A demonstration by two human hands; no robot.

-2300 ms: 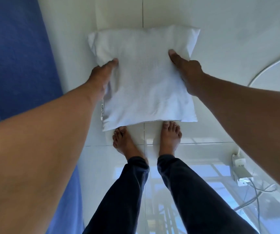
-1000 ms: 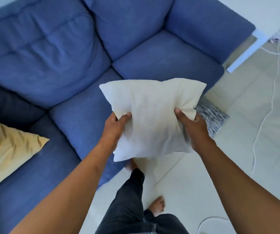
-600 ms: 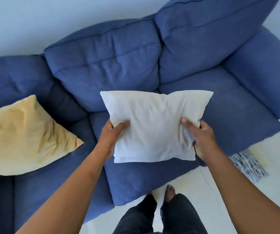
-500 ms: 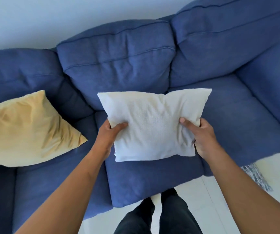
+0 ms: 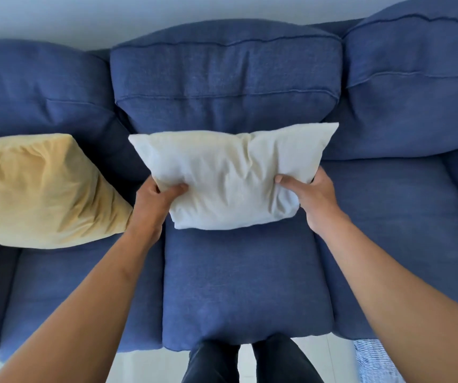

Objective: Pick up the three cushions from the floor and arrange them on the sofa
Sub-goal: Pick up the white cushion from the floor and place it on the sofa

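Observation:
A white cushion (image 5: 230, 175) is held over the middle seat of the blue sofa (image 5: 244, 286), its top edge close to the middle back cushion. My left hand (image 5: 156, 200) grips its lower left edge and my right hand (image 5: 310, 197) grips its lower right edge. A yellow cushion (image 5: 37, 189) leans on the sofa's left seat. A grey patterned cushion (image 5: 371, 360) lies on the floor at the bottom right, mostly hidden by my right arm.
The sofa's three back cushions stand against a pale wall (image 5: 84, 15). My legs in dark trousers (image 5: 250, 363) stand on the light tile floor right at the sofa's front edge.
I lifted the white cushion off the floor, turned to face the sofa, and moved it forward and down toward the middle seat. The sofa now fills the view squarely.

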